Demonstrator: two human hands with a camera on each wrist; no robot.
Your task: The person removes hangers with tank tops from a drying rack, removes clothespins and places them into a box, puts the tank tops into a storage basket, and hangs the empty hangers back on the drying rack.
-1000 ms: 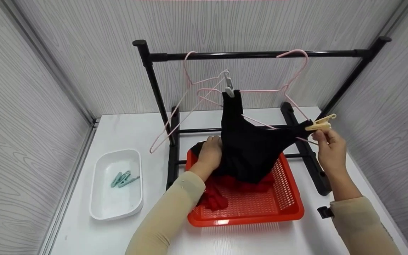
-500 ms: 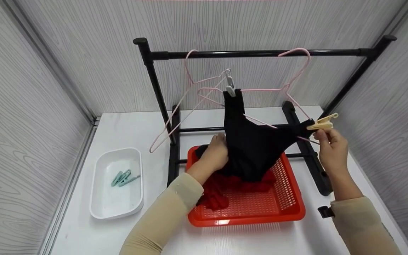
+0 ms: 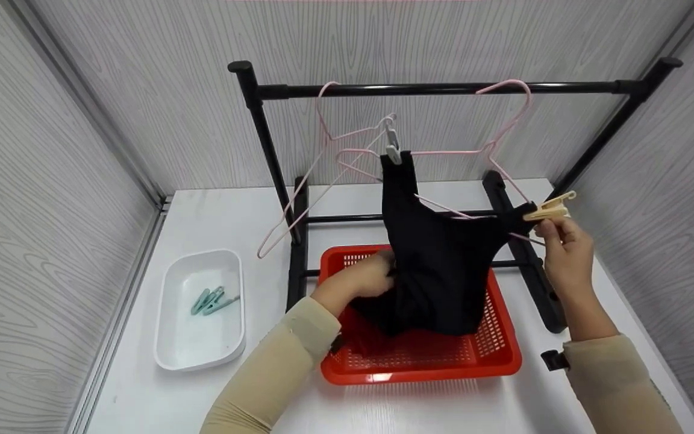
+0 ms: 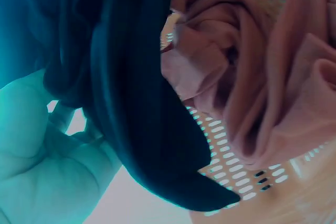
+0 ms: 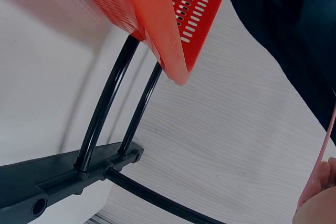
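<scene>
A black tank top (image 3: 437, 265) hangs in front of a pink hanger (image 3: 449, 153), its lower part down over the red basket (image 3: 422, 375). One strap is clipped by a grey clothespin (image 3: 392, 144), the other by a yellow clothespin (image 3: 549, 208). My left hand (image 3: 368, 274) grips the tank top's cloth at its left side; in the left wrist view folds of the dark fabric (image 4: 136, 103) cover part of the fingers. Just under the yellow clothespin, my right hand (image 3: 567, 253) holds the hanger's corner with curled fingers. The hanger's pink bar (image 5: 317, 169) runs into those fingers in the right wrist view.
Red cloth (image 3: 377, 337) lies in the basket beneath the tank top. A black rack (image 3: 413, 90) stands behind, with another pink hanger (image 3: 326, 114) on its left. At the left, a white tray (image 3: 169, 325) holds several teal clothespins (image 3: 209, 300).
My left hand has moved right and slightly down, pulling cloth along. The tank top's lower part now hangs wider and lower over the basket. My right hand has stayed nearly still.
</scene>
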